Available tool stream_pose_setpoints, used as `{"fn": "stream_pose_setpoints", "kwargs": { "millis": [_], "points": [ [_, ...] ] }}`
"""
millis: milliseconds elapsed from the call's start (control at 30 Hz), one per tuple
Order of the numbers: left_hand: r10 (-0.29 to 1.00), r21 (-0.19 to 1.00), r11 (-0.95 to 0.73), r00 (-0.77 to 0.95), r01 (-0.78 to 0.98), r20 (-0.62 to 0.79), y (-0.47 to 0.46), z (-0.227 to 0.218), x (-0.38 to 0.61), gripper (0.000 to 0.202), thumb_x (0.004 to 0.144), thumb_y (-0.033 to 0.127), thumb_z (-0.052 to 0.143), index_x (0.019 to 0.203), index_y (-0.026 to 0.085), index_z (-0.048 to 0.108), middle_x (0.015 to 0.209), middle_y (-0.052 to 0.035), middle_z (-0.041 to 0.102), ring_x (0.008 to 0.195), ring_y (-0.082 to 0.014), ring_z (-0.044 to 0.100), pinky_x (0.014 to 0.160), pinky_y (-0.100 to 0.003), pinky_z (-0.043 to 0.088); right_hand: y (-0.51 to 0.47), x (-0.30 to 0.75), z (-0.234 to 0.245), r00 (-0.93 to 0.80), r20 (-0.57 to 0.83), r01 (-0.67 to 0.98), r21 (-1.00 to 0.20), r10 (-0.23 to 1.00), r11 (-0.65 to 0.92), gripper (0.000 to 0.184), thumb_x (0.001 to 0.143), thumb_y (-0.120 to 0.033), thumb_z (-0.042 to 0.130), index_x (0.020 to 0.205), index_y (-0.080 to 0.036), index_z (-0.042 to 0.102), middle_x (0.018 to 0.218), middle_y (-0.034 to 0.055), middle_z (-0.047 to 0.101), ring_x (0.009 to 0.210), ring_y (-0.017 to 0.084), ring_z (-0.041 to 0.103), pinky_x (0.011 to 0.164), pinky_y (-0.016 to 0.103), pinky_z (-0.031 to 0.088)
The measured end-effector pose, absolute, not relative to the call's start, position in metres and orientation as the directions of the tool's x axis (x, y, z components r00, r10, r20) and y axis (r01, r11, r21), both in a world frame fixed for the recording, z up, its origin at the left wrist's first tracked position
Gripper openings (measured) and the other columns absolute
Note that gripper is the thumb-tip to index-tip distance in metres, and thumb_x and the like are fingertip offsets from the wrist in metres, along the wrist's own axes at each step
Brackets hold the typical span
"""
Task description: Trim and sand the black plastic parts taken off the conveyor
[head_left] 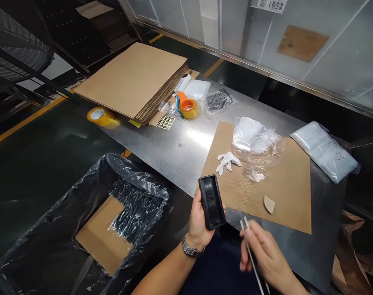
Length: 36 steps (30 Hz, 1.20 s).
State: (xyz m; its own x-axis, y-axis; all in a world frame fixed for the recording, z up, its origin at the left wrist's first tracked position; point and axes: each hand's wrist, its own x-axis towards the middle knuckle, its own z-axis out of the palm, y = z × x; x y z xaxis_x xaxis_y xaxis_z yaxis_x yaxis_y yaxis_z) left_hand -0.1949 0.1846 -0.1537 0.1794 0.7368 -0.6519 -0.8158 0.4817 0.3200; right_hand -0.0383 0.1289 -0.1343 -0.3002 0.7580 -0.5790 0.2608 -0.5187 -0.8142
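Observation:
My left hand (pixel 201 221) is wrapped round a black rectangular tray-like part (pixel 211 200), its hollow side facing me and a small round hole in its floor. A watch is on that wrist. Between the fingers of my right hand (pixel 263 248) is a pair of tweezers (pixel 248 239), tips pointing up and away, apart from the black part. On a brown cardboard sheet (pixel 292 184) beyond my hands lie a small beige wedge-shaped piece (pixel 269 205), a white glove (pixel 228 162) and clear plastic bags (pixel 255 137).
A stack of cardboard (pixel 134 78) covers the table's far left end. Tape rolls (pixel 99 115), an orange tape dispenser (pixel 185 105), a sticker sheet (pixel 165 122) and bagged black parts (pixel 219 101) lie near it. To the right is a packed plastic bundle (pixel 324 151). A lined bin (pixel 143 180) stands lower left.

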Motion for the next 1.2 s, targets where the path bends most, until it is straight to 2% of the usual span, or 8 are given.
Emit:
{"fn": "stream_pose_setpoints", "kwargs": {
  "millis": [100, 233, 400, 633, 900, 1200],
  "points": [
    [0.732, 0.353, 0.475, 0.139, -0.806, -0.667, 0.183, -0.151, -0.191, 0.049, 0.084, 0.049, 0.033, 0.076, 0.010, 0.062, 0.065, -0.0055, 0.062, 0.054, -0.0134, 0.056, 0.052, -0.024, 0.046, 0.119, -0.052, -0.111, -0.430, -0.633, 0.266, -0.770, 0.644, -0.580, 0.037, 0.090, -0.049, 0.027, 0.086, -0.018, 0.046, 0.042, -0.0074, 0.047, 0.033, 0.006, 0.042, 0.038, 0.016, 0.032],
    [0.750, 0.365, 0.455, 0.129, -0.812, -0.648, 0.182, -0.148, -0.188, 0.050, 0.083, 0.050, 0.033, 0.073, 0.010, 0.062, 0.063, -0.0053, 0.061, 0.053, -0.0129, 0.056, 0.051, -0.023, 0.045, 0.116, -0.061, -0.113, -0.445, -0.635, 0.283, -0.769, 0.632, -0.573, 0.040, 0.090, -0.050, 0.028, 0.088, -0.017, 0.050, 0.036, -0.0094, 0.040, 0.031, 0.004, 0.035, 0.039, 0.015, 0.027],
    [0.750, 0.369, 0.428, 0.097, -0.825, -0.654, 0.179, -0.146, -0.189, 0.048, 0.082, 0.050, 0.034, 0.075, 0.011, 0.061, 0.065, -0.0049, 0.061, 0.054, -0.0123, 0.055, 0.051, -0.022, 0.044, 0.110, -0.066, -0.116, -0.444, -0.655, 0.284, -0.750, 0.611, -0.598, 0.042, 0.089, -0.052, 0.028, 0.090, -0.016, 0.050, 0.035, -0.0102, 0.036, 0.030, 0.005, 0.035, 0.036, 0.015, 0.025],
    [0.750, 0.373, 0.397, 0.062, -0.839, -0.658, 0.175, -0.144, -0.189, 0.046, 0.080, 0.051, 0.038, 0.076, 0.011, 0.061, 0.066, -0.0049, 0.061, 0.055, -0.0129, 0.055, 0.052, -0.023, 0.045, 0.113, -0.070, -0.106, -0.443, -0.671, 0.326, -0.738, 0.594, -0.591, 0.046, 0.086, -0.056, 0.027, 0.085, -0.017, 0.049, 0.034, -0.0097, 0.036, 0.030, 0.005, 0.034, 0.038, 0.016, 0.028],
    [0.778, 0.381, 0.351, 0.040, -0.856, -0.627, 0.172, -0.148, -0.186, 0.043, 0.080, 0.050, 0.041, 0.077, 0.012, 0.062, 0.065, -0.0038, 0.061, 0.053, -0.0119, 0.055, 0.052, -0.024, 0.044, 0.110, -0.069, -0.108, -0.449, -0.679, 0.342, -0.731, 0.581, -0.591, 0.047, 0.086, -0.057, 0.026, 0.085, -0.016, 0.049, 0.034, -0.0098, 0.035, 0.029, 0.005, 0.034, 0.035, 0.015, 0.025],
    [0.795, 0.438, 0.327, -0.006, -0.838, -0.607, 0.169, -0.154, -0.184, 0.046, 0.079, 0.051, 0.042, 0.068, 0.012, 0.062, 0.060, -0.0034, 0.060, 0.054, -0.0125, 0.056, 0.053, -0.023, 0.045, 0.110, -0.071, -0.109, -0.429, -0.695, 0.361, -0.718, 0.577, -0.596, 0.046, 0.087, -0.056, 0.024, 0.082, -0.017, 0.048, 0.034, -0.0099, 0.035, 0.029, 0.005, 0.035, 0.034, 0.014, 0.024]
  ]
}}
